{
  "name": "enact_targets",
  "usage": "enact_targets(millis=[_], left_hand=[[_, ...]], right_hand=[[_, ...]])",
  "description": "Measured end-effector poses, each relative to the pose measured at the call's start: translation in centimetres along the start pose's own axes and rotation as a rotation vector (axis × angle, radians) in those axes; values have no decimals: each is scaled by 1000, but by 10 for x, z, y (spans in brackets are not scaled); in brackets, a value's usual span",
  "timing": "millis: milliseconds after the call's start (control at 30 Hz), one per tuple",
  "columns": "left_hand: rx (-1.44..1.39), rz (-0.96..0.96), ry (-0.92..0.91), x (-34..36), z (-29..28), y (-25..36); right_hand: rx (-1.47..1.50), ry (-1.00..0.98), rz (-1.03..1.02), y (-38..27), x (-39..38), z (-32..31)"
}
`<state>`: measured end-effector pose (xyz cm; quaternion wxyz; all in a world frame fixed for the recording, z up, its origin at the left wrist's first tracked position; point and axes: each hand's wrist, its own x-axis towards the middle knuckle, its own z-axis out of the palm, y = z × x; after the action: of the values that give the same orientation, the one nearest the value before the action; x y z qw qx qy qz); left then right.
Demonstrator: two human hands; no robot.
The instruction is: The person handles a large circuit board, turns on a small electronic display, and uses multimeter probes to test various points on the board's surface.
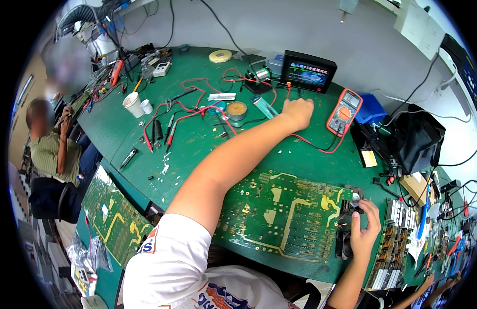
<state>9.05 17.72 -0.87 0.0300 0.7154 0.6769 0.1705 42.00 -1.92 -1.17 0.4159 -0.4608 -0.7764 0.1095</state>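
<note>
My left arm stretches across the bench, and my left hand (pixel 298 113) is closed at the front of a black box-shaped tester with a lit screen (pixel 309 74). Whatever its fingers pinch is hidden behind the hand. A red lead plugs into the tester beside it. Below my arm lies a large green circuit board (pixel 264 213) with gold traces. At its right edge, my right hand (pixel 365 229) rests by black parts (pixel 344 234) and a small silver round piece (pixel 356 196). Its thumb and fingers are apart. An orange multimeter (pixel 344 112) lies right of my left hand.
A tin of amber paste (pixel 236 110), test probes (pixel 170 129), paper cups (pixel 133 104) and a tape roll (pixel 220 55) lie left. Another board (pixel 112 216) sits lower left. Component-filled modules (pixel 393 242) and a black bag (pixel 416 139) are right. A person (pixel 56 147) sits far left.
</note>
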Motion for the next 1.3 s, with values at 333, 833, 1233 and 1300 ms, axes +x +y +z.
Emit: enact_targets(millis=[333, 833, 1233, 1300], left_hand=[[506, 203, 220, -27, 7, -24], [500, 224, 102, -68, 20, -25], [350, -22, -170, -139, -111, -121], [435, -349, -225, -150, -128, -191]], right_hand=[[18, -32, -9, 3, -3, 4], [75, -39, -5, 9, -6, 7], [63, -34, -6, 6, -9, -2], [71, -41, -19, 4, -7, 1]])
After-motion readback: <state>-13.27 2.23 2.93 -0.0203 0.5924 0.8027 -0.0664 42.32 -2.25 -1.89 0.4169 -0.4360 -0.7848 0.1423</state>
